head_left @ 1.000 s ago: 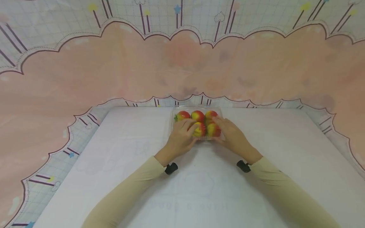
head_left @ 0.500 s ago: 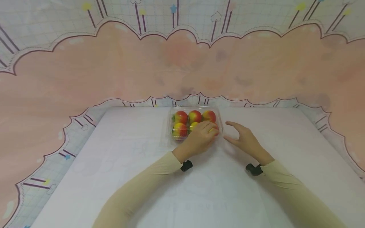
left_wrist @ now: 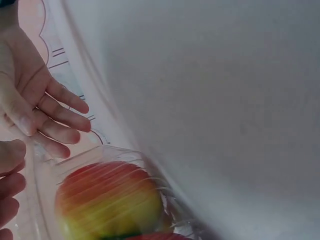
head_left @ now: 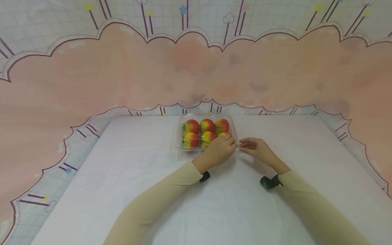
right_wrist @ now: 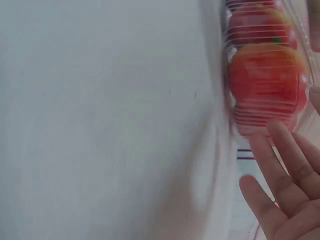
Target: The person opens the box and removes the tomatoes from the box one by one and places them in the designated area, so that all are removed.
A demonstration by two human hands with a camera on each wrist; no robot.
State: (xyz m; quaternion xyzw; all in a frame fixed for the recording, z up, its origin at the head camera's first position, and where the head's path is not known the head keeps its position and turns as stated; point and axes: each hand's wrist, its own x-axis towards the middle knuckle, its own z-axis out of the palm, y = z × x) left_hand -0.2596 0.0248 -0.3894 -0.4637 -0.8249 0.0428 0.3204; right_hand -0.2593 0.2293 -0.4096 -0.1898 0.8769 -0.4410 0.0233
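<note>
A clear plastic clamshell box (head_left: 209,115), lid down, stands at the table's far edge. Several round red-and-yellow fruits (head_left: 207,126) fill it in two rows; a bit of green shows beside one. My left hand (head_left: 218,151) is bent over the box's front right corner, partly hiding a fruit. Its thumb and fingertips (left_wrist: 11,185) lie by the box's edge in the left wrist view; whether they pinch the rim is unclear. Just right of the box is my right hand (head_left: 258,149), fingers fairly straight. In the right wrist view its fingertips (right_wrist: 261,145) meet the box's end.
The box stands on a white-covered table (head_left: 196,200). Behind it rises a peach-coloured patterned cloth (head_left: 196,71) with a scalloped border, which also runs down both sides. A small black wrist camera (head_left: 269,182) sits under the right wrist.
My left hand has slid rightward along the box's front to its right corner. My right hand left the box's right side, moved away, then came back to the corner with thumb and fingers closer together.
</note>
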